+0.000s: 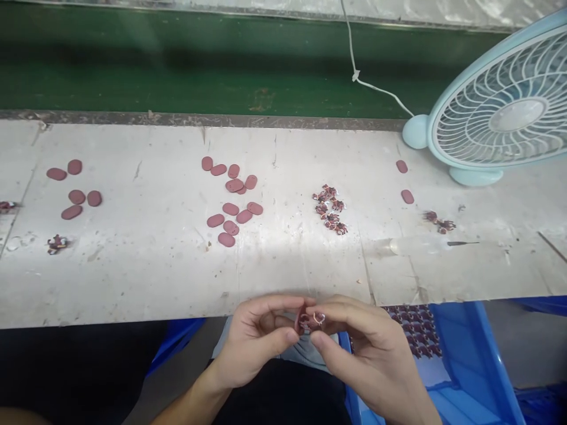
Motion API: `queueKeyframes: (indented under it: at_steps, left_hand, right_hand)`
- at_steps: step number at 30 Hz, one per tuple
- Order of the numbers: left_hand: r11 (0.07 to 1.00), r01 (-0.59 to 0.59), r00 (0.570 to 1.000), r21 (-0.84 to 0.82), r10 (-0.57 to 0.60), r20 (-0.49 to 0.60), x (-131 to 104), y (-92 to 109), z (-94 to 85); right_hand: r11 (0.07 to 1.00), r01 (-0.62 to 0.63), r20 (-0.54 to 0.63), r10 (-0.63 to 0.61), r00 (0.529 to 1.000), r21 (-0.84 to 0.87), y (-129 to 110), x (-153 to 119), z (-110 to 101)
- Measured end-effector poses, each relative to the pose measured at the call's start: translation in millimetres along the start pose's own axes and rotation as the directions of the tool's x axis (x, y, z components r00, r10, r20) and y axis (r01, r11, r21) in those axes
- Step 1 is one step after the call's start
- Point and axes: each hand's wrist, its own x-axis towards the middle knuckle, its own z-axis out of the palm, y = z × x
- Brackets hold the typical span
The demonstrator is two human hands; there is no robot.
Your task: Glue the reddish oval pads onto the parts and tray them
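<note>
Just off the table's front edge, my left hand (261, 336) pinches a reddish-brown oval base (299, 321), seen nearly edge-on. My right hand (363, 342) has thumb and fingers closed on a small dark-red figure (315, 319) with white and orange details. Figure and base meet between the fingertips; the fingers partly cover the contact. Several loose oval bases (230, 209) lie mid-table, and a cluster of similar figures (330, 209) lies right of them.
A light-blue fan (500, 112) stands at the back right, its white cord (376, 88) running backward. A clear bottle with a thin dark tip (411, 245) lies below it. Under the front edge, a blue crate (478, 354) holds rows of figures. More bases (77, 196) lie left.
</note>
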Motion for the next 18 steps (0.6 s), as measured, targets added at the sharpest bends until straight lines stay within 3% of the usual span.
queueKeyframes:
  at_steps: [8,18]
  left_hand:
    - [0.997,0.057,0.997,-0.053,-0.059,-0.048,0.2,-3.9,1.3]
    - [1.0,0.02,0.991,0.023,-0.016,-0.135,2.0,-8.3,2.7]
  right_hand:
    - [0.999,-0.039,0.055,0.04,0.998,-0.02,-1.0,0.9,-5.8]
    - [0.995,-0.091,0.099,0.095,0.991,-0.035,0.4,5.5,-11.4]
